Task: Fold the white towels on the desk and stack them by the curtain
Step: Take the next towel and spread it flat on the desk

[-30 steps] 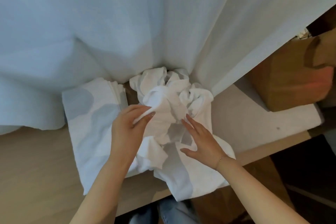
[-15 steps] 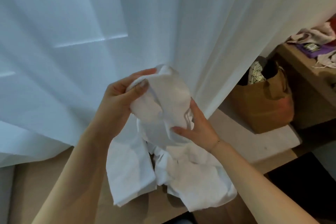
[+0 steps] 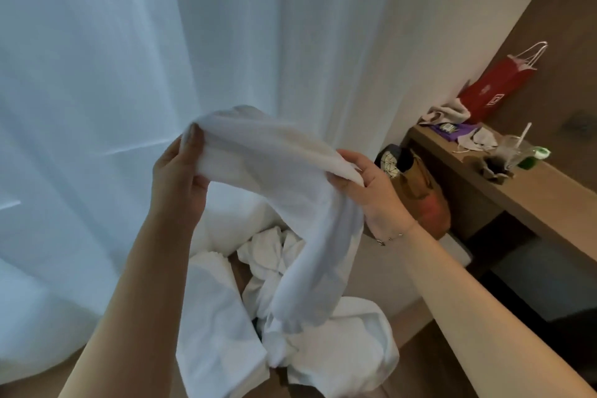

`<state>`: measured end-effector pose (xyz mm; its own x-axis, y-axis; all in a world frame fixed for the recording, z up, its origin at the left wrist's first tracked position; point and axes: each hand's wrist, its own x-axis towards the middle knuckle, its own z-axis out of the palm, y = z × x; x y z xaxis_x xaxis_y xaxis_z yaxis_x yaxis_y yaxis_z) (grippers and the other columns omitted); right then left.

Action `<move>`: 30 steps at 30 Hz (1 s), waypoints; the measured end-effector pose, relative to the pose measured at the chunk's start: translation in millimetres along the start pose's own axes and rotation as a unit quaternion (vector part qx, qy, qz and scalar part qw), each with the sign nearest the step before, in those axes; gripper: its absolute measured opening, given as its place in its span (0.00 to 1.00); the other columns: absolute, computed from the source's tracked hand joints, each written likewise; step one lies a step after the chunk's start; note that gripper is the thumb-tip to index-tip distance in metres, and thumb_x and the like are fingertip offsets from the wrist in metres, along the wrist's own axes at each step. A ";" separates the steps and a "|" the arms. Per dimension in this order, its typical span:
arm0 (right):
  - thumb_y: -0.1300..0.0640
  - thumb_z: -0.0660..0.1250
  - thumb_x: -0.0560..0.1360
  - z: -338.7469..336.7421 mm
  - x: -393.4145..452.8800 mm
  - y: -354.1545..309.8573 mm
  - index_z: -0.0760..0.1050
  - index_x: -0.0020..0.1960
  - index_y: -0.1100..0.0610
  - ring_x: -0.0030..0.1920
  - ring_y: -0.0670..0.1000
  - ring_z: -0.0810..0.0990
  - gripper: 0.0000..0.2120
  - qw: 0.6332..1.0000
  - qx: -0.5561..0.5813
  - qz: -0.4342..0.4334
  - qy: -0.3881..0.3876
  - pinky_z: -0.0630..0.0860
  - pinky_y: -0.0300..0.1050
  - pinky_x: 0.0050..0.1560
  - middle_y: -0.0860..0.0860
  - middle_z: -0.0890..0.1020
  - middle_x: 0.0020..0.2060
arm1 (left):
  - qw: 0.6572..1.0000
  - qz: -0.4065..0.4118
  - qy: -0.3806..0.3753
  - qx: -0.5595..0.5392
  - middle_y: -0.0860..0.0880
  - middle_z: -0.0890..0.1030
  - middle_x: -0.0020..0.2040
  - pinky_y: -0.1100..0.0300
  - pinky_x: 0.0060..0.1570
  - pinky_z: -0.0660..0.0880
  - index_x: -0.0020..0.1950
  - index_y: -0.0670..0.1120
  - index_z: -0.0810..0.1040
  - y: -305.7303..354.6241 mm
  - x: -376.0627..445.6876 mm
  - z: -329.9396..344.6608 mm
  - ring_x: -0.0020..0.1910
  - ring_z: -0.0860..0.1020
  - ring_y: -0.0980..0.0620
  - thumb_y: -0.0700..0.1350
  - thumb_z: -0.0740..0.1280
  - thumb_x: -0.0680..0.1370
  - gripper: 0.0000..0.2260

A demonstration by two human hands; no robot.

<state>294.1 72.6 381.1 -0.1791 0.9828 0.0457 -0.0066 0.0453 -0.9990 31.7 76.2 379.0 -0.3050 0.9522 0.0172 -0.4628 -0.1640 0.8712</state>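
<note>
A white towel (image 3: 284,178) is held up before the curtain (image 3: 129,42), pinched by the left hand (image 3: 181,178) and gripped by the right hand (image 3: 365,184). Its lower end is lost among crumpled towels (image 3: 323,339) on the desk (image 3: 397,275), whose surface is largely hidden.

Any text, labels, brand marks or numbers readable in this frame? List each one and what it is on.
No text can be read for certain.
Red paper bag: a white square mark and a small emblem, too blurred to read.
Purple packet on the side shelf: a dark label, too small to read.
Plastic cup: no legible print.
Towel and curtain: no markings visible.
</note>
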 end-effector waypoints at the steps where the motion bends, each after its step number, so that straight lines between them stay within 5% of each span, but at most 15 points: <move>1: 0.57 0.75 0.68 -4.8 -4.4 -8.4 0.73 0.61 0.51 0.49 0.48 0.82 0.23 1.000 0.013 0.005 -0.012 0.78 0.42 0.54 0.48 0.84 0.46 | 1.000 -0.015 0.020 -0.010 0.42 0.81 0.61 0.55 0.63 0.75 0.65 0.39 0.77 -5.1 -3.2 2.1 0.62 0.79 0.48 0.48 0.66 0.80 0.17; 5: 0.41 0.81 0.57 -19.0 -20.1 -26.3 0.74 0.60 0.53 0.52 0.53 0.82 0.36 0.999 0.030 0.020 -0.010 0.77 0.50 0.59 0.51 0.85 0.49 | 0.994 -0.058 0.080 -0.042 0.47 0.84 0.52 0.56 0.58 0.78 0.58 0.41 0.80 -23.1 -13.3 17.1 0.57 0.81 0.50 0.48 0.69 0.78 0.13; 9: 0.48 0.75 0.69 -43.3 -32.2 -37.0 0.77 0.60 0.58 0.58 0.59 0.80 0.24 0.993 0.074 -0.002 0.088 0.72 0.59 0.66 0.58 0.82 0.56 | 0.994 -0.096 0.057 -0.015 0.51 0.85 0.43 0.61 0.48 0.80 0.50 0.45 0.81 -44.1 -24.6 44.5 0.48 0.82 0.53 0.49 0.69 0.78 0.08; 12: 0.50 0.69 0.73 -77.6 -36.6 -50.8 0.76 0.62 0.61 0.62 0.62 0.77 0.21 0.987 0.102 -0.021 0.126 0.71 0.60 0.66 0.60 0.81 0.58 | 0.994 -0.105 0.035 0.003 0.52 0.84 0.45 0.62 0.47 0.80 0.54 0.46 0.80 -55.7 -37.0 80.4 0.49 0.81 0.55 0.49 0.67 0.79 0.09; 16: 0.50 0.68 0.73 -137.9 -43.1 -71.7 0.77 0.60 0.57 0.56 0.53 0.80 0.18 0.985 0.108 -0.052 0.125 0.76 0.48 0.59 0.53 0.83 0.54 | 0.996 -0.075 -0.017 0.040 0.52 0.83 0.50 0.61 0.47 0.80 0.61 0.47 0.77 -74.6 -63.4 148.6 0.51 0.81 0.54 0.47 0.64 0.81 0.11; 21: 0.52 0.66 0.75 -233.9 -50.4 -81.8 0.75 0.59 0.56 0.56 0.49 0.79 0.14 0.982 0.124 -0.083 0.117 0.74 0.47 0.60 0.50 0.81 0.53 | 0.990 -0.024 -0.068 0.119 0.58 0.79 0.61 0.59 0.55 0.77 0.64 0.59 0.76 -123.0 -109.4 245.7 0.59 0.79 0.58 0.58 0.63 0.79 0.14; 25: 0.56 0.64 0.77 -296.0 -57.8 -78.4 0.73 0.60 0.58 0.56 0.54 0.78 0.13 0.974 0.187 -0.068 0.105 0.73 0.55 0.63 0.56 0.79 0.55 | 0.936 0.019 -0.202 0.288 0.70 0.69 0.65 0.73 0.55 0.72 0.67 0.70 0.64 -174.4 -143.6 311.8 0.62 0.71 0.73 0.64 0.72 0.69 0.29; 27: 0.57 0.63 0.78 -322.0 -62.1 -74.9 0.74 0.59 0.57 0.57 0.54 0.78 0.10 0.975 0.180 -0.070 0.110 0.72 0.56 0.64 0.56 0.79 0.55 | 0.916 -0.003 -0.237 0.324 0.75 0.65 0.64 0.68 0.60 0.71 0.64 0.76 0.60 -199.0 -154.8 346.0 0.65 0.70 0.69 0.66 0.75 0.63 0.35; 30: 0.58 0.63 0.80 -359.7 -66.5 -73.5 0.74 0.59 0.57 0.56 0.52 0.79 0.09 0.977 0.155 -0.082 0.126 0.74 0.53 0.62 0.53 0.80 0.55 | 0.910 0.000 -0.225 0.347 0.67 0.67 0.63 0.73 0.54 0.68 0.59 0.74 0.61 -226.2 -164.2 394.4 0.60 0.66 0.76 0.62 0.76 0.62 0.33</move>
<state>660.4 68.3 452.0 0.0961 0.9817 0.1645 -0.3185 0.1869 -0.9293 514.7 58.6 372.6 0.1390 0.9871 0.0799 0.2228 -0.1098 0.9687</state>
